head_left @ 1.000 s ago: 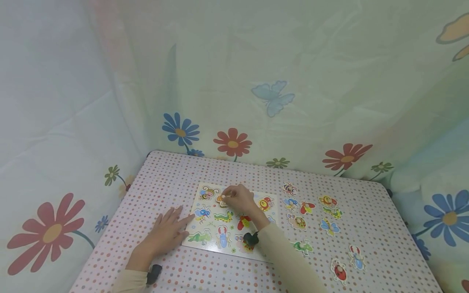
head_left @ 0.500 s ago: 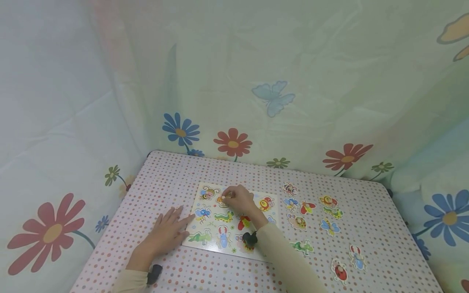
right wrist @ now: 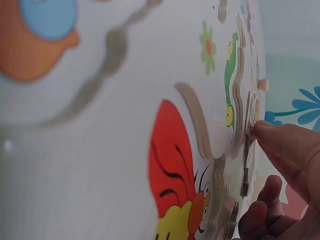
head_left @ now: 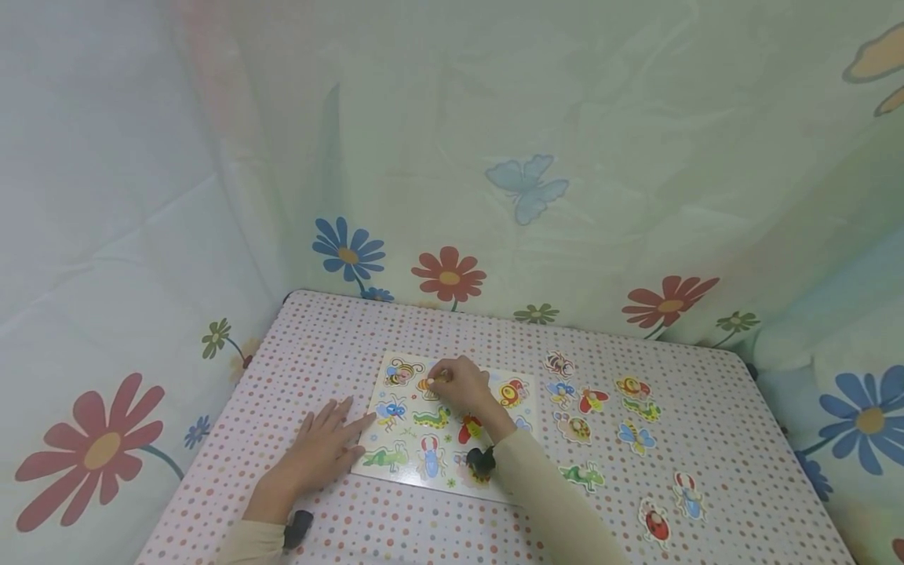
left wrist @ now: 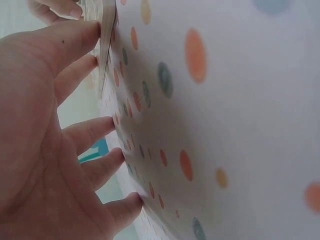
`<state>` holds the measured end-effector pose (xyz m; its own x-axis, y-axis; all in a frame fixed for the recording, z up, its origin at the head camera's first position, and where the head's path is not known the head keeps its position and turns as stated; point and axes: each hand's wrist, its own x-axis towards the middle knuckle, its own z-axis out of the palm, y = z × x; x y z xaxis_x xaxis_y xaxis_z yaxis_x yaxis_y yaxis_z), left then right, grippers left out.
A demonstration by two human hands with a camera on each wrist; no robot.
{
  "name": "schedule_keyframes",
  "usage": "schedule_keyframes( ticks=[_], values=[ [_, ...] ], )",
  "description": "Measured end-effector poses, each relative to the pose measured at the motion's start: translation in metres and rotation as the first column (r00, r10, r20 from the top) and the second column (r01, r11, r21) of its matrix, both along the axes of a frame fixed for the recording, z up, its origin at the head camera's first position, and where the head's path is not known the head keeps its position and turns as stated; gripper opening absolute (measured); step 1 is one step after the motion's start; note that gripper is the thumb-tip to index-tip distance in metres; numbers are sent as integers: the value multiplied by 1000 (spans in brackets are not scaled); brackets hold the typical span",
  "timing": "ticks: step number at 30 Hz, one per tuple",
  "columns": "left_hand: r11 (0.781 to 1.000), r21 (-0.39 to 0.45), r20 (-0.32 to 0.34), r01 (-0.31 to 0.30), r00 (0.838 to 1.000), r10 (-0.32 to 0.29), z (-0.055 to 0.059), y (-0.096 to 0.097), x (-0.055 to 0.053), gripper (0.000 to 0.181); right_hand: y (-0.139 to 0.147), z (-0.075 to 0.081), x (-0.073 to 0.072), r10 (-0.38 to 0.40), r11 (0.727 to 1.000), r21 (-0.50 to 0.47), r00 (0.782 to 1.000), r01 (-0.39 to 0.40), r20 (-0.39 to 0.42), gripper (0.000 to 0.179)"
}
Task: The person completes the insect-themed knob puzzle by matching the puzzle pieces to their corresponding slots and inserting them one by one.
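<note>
Head view, with both wrist views: a flat cut-out piece striped orange and white (head_left: 424, 384), whose seating I judge to be the step in hand. My right hand (head_left: 464, 386) pinches it over the upper left part of a white rectangular board with recessed insect pictures (head_left: 410, 475); the fingers cover much of it, so I cannot tell whether it sits fully home. My left hand (head_left: 321, 447) lies spread wide, thumb and index finger touching the board's left edge, the other fingertips resting on the pink dotted bench (head_left: 339, 522). Loose insect pieces, among them a blue-bodied beetle with red pincers (head_left: 690, 498), lie right of the board. For a clean fit, I would hold the piece level, turn it slightly until outline and recess agree, then press gently, the left hand bracing the board against sliding.
</note>
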<state>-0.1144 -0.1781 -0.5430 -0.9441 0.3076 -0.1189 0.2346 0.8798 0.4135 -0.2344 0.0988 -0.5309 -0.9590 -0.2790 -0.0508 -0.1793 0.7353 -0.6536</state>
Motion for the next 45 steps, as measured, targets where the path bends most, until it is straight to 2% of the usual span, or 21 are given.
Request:
schedule_keyframes(
  ticks=[16, 26, 32, 38, 45],
  values=[
    [1000, -15, -10, -1, 1000, 0, 1, 1, 1, 53, 2, -1, 2, 12, 1000, -17, 1000, -12, 3, 10],
    [1000, -13, -11, -6, 1000, 6, -1, 1, 0, 53, 28, 28, 9, -2, 993, -114, 995, -10, -98, 18],
    [1000, -10, -13, -2, 1000, 2, -1, 1, 0, 53, 48, 44, 15, -45, 989, -141, 995, 33, -85, 21],
    [1000, -6, -26, 6, 1000, -6, 1, 2, 1, 53, 71, 49, 21, -84, 987, -147, 991, 67, -107, 21],
    [1000, -23, -9, -2, 1000, 2, 2, 2, 1, 53, 99, 54, 25, -139, 980, -155, 984, 121, -113, 22]
  ],
)
